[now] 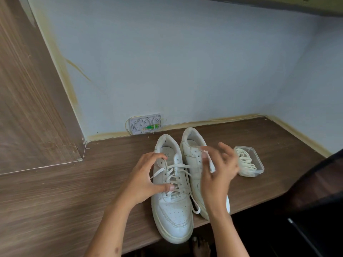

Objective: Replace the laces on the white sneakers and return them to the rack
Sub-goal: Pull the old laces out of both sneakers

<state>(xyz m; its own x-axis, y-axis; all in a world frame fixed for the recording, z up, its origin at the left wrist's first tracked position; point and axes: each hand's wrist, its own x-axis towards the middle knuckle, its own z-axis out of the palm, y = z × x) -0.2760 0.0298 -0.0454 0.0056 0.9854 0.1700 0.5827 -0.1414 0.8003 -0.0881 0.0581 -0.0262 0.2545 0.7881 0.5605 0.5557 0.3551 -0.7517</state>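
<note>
- a bare foot (201, 246) shows on the dark floor below the front edge of the wooden desk (65, 197).
- the left sneaker (171, 214) lies on the desk with its toe at the front edge, pointing toward the person, heel toward the wall.
- its old lace (178, 168) is loose, crossing the eyelets in slack strands, and one end trails off between the two shoes near the toes.
- the left hand (146, 179) curves in a wide c over the laced part of that shoe, thumb pressed near the lower eyelets, fingers arched by the tongue; whether it pinches the lace i cannot tell.
- the right sneaker (194, 154) lies just beside the first, touching it along the side, its eyelets bare.
- the right hand (218, 173) is above this shoe, fingers spread and blurred; something pale sits by the fingertips, but what it holds i cannot tell.
- a clear plastic container (259, 170) stands near the right shoe, with coiled new laces (246, 161) inside, no lid on it.
- a white wall box (145, 124) with thin wires and a green part sits where the desk meets the pale blue wall (185, 62).
- a wood-grain panel (27, 89) rises on the left.
</note>
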